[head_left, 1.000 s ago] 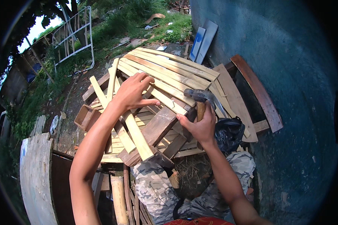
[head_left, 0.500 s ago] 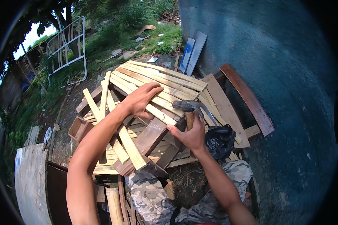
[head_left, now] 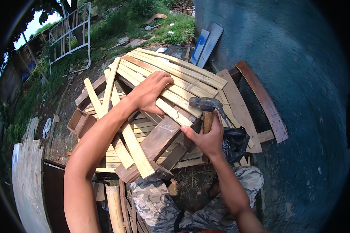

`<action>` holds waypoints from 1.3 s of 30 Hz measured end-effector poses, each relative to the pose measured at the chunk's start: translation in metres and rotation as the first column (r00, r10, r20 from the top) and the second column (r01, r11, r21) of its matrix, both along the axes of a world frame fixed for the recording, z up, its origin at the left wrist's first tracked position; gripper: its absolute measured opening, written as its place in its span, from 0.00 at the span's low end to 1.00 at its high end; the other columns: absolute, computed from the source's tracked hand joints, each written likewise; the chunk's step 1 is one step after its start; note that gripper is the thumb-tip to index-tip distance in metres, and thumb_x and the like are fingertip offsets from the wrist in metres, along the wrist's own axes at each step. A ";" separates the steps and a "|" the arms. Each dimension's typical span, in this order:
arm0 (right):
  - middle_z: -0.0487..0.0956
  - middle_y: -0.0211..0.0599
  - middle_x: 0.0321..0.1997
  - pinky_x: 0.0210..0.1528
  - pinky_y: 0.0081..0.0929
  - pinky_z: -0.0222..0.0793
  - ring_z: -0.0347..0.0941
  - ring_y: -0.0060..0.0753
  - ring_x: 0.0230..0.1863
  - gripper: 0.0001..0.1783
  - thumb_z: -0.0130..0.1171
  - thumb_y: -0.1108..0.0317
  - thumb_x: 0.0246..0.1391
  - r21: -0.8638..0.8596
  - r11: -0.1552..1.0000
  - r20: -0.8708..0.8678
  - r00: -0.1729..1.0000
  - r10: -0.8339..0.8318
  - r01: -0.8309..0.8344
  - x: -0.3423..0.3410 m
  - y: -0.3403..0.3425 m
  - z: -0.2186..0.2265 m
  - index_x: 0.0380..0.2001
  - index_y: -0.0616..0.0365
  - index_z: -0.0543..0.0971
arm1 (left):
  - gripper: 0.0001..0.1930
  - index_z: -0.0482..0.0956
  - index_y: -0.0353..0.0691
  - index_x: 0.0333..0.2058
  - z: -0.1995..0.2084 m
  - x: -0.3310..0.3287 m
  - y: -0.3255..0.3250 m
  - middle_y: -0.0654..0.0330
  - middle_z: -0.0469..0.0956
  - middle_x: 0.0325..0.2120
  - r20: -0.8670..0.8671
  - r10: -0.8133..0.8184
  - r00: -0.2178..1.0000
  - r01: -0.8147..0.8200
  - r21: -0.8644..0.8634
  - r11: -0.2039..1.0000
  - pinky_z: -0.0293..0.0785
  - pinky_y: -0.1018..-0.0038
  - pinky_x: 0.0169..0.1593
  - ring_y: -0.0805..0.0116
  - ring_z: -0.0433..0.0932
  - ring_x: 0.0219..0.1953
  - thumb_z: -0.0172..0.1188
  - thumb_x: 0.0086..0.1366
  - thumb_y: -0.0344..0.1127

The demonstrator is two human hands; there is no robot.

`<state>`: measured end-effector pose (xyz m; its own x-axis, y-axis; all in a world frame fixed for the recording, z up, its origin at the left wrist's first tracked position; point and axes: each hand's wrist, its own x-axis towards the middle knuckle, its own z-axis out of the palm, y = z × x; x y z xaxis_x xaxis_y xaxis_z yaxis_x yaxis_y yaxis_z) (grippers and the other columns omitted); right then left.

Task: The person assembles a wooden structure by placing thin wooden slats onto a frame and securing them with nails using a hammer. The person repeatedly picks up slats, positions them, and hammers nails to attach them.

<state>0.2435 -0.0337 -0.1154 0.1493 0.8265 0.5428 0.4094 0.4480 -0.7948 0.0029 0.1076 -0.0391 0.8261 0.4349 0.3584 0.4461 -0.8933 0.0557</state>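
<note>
My left hand (head_left: 151, 93) lies across a row of pale wooden slats (head_left: 190, 88), its fingers curled over them and its thumb down at the side of the nearest slat (head_left: 168, 110). A small nail (head_left: 177, 114) stands up in that slat near its end. In my right hand (head_left: 209, 138) is a claw hammer (head_left: 207, 104), gripped by the wooden handle just below the dark metal head. The right thumb touches the end of the nearest slat. Under the slat ends runs a thick brown beam (head_left: 159, 138).
Loose slats (head_left: 134, 149) lean across the left side of the pile. A black plastic bag (head_left: 235, 144) sits right of the hammer. A blue wall (head_left: 299, 97) rises on the right, with a brown board (head_left: 260, 99) along it. A wooden box (head_left: 80, 122) stands left.
The view has shifted slightly, so the slats appear higher in the picture. Both hands keep their holds, and the hammer stays beside the slat ends.
</note>
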 end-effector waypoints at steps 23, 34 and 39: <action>0.75 0.35 0.37 0.37 0.31 0.71 0.71 0.32 0.34 0.29 0.81 0.60 0.41 -0.034 0.994 -0.069 0.992 0.105 -0.107 0.006 0.005 0.001 0.44 0.62 0.79 | 0.38 0.72 0.44 0.52 -0.010 0.008 -0.007 0.52 0.72 0.53 0.070 0.205 0.976 -0.208 0.025 0.978 0.72 0.59 0.58 0.47 0.71 0.58 0.72 0.36 0.30; 0.75 0.38 0.37 0.37 0.33 0.71 0.72 0.33 0.35 0.30 0.80 0.58 0.44 -0.013 0.994 -0.026 0.994 0.104 -0.105 0.005 0.006 0.003 0.46 0.64 0.78 | 0.32 0.74 0.46 0.53 -0.015 0.007 -0.006 0.58 0.74 0.51 0.070 0.230 0.971 -0.235 0.075 0.969 0.75 0.62 0.57 0.53 0.72 0.57 0.70 0.45 0.32; 0.78 0.50 0.41 0.48 0.41 0.73 0.76 0.50 0.42 0.36 0.80 0.54 0.40 0.013 1.000 -0.037 0.999 0.027 -0.026 -0.001 0.007 0.000 0.46 0.67 0.77 | 0.29 0.72 0.42 0.55 -0.003 0.009 -0.015 0.55 0.72 0.58 -0.085 0.245 0.966 -0.237 0.101 0.966 0.73 0.62 0.61 0.51 0.72 0.60 0.65 0.53 0.30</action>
